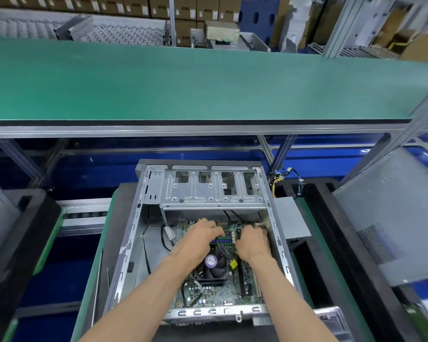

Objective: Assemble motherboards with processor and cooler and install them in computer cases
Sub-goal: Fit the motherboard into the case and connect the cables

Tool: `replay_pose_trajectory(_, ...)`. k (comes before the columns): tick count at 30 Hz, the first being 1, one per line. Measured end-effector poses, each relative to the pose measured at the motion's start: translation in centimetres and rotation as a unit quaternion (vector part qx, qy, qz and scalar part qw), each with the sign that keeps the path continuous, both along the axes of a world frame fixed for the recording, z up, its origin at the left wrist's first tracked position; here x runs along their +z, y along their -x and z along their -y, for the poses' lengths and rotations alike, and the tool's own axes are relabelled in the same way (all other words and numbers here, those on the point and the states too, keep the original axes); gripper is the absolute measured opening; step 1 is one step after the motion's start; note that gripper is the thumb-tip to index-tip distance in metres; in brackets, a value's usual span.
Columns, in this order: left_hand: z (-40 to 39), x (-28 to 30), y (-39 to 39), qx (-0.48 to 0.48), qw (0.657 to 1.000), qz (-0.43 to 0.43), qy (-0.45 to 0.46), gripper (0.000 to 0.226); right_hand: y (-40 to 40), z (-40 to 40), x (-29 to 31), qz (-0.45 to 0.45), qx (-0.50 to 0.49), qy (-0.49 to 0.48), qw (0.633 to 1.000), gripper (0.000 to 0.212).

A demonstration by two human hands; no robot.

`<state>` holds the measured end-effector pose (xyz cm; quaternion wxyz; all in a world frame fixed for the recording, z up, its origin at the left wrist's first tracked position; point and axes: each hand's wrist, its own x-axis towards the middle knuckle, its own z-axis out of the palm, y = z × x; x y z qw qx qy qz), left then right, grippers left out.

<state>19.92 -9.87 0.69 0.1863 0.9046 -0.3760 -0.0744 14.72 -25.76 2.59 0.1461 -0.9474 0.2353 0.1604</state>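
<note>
With the green motherboard (pixel 215 291) and its black fan cooler (pixel 211 267) already inside the open grey steel case (pixel 209 191), both hands, left (pixel 198 239) and right (pixel 252 240), seem to be seating cables at its far edge (fingers curled, what they hold hidden), which probably calls next for a firm, square press.

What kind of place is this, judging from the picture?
Probably a computer assembly line in a factory. An open computer case lies at a long green workbench, roller conveyors run behind it, and stacked cardboard boxes line the back.
</note>
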Motion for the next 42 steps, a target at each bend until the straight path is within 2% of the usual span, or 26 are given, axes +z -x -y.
replay_pose_trajectory(3, 0.0, 0.0, 0.3, 0.031, 0.998, 0.043, 0.024, 0.063, 0.3, 0.3, 0.6, 0.04, -0.014, 0.023, 0.999, 0.01)
replay_pose_trajectory(6, 0.1, 0.1, 0.5, 0.045, 0.996, 0.062, 0.051, 0.064, 0.4, 0.3, 1.2, 0.092, -0.036, 0.015, 0.995, 0.005)
replay_pose_trajectory(8, 0.0, 0.5, 0.7, 0.043, 0.997, 0.035, 0.062, 0.06, 0.4, 0.2, 1.4, 0.127, -0.067, -0.028, 0.989, 0.007)
replay_pose_trajectory(11, -0.6, 1.1, 1.2, 0.051, 0.996, -0.031, 0.059, 0.048, 0.4, 0.0, 1.7, 0.2, -0.105, -0.119, 0.967, 0.026)
replay_pose_trajectory(13, -1.4, 1.6, 1.4, 0.057, 0.994, -0.072, 0.066, 0.037, 0.4, -0.1, 1.9, 0.228, -0.117, -0.162, 0.953, 0.028)
replay_pose_trajectory(17, -3.4, 2.9, 1.7, 0.112, 0.982, -0.095, 0.117, 0.025, 0.4, -0.1, 1.8, 0.242, -0.132, -0.213, 0.937, 0.029)
replay_pose_trajectory(19, -3.8, 2.9, 1.8, 0.142, 0.979, -0.069, 0.13, 0.033, 0.3, 0.0, 1.6, 0.232, -0.133, -0.262, 0.927, 0.03)
replay_pose_trajectory(21, -3.8, 2.9, 1.9, 0.176, 0.977, -0.047, 0.108, 0.041, 0.3, -0.2, 1.4, 0.209, -0.108, -0.299, 0.925, 0.03)
replay_pose_trajectory(22, -3.8, 2.8, 1.9, 0.189, 0.978, -0.034, 0.078, 0.039, 0.4, -0.3, 1.4, 0.198, -0.09, -0.299, 0.929, 0.03)
replay_pose_trajectory(25, -4.1, 2.7, 2.0, 0.188, 0.981, -0.053, 0.011, 0.016, 0.6, -0.6, 1.5, 0.165, -0.051, -0.244, 0.954, 0.029)
replay_pose_trajectory(27, -4.1, 2.5, 2.3, 0.181, 0.98, -0.078, -0.02, 0.04, 0.8, -0.9, 1.9, 0.14, -0.01, -0.114, 0.983, 0.02)
replay_pose_trajectory(29, -4.0, 2.4, 2.5, 0.178, 0.981, -0.066, -0.043, 0.057, 1.1, -1.2, 2.2, 0.138, 0.025, 0.016, 0.99, 0.014)
replay_pose_trajectory(30, -3.8, 2.4, 2.7, 0.176, 0.982, -0.054, -0.051, 0.059, 1.4, -1.5, 2.1, 0.14, 0.033, 0.046, 0.989, 0.018)
replay_pose_trajectory(34, -3.4, 2.1, 3.6, 0.17, 0.984, -0.018, -0.058, 0.057, 1.8, -1.4, 1.2, 0.081, 0.065, 0.064, 0.993, 0.032)
replay_pose_trajectory(38, -2.8, 1.8, 4.0, 0.162, 0.985, 0.01, -0.064, 0.055, 0.9, -1.2, 1.6, 0.075, 0.008, 0.069, 0.995, 0.032)
replay_pose_trajectory(42, -3.0, 1.5, 3.8, 0.151, 0.987, -0.002, -0.052, 0.057, 0.3, -0.7, 1.1, 0.018, -0.022, 0.039, 0.999, 0.036)
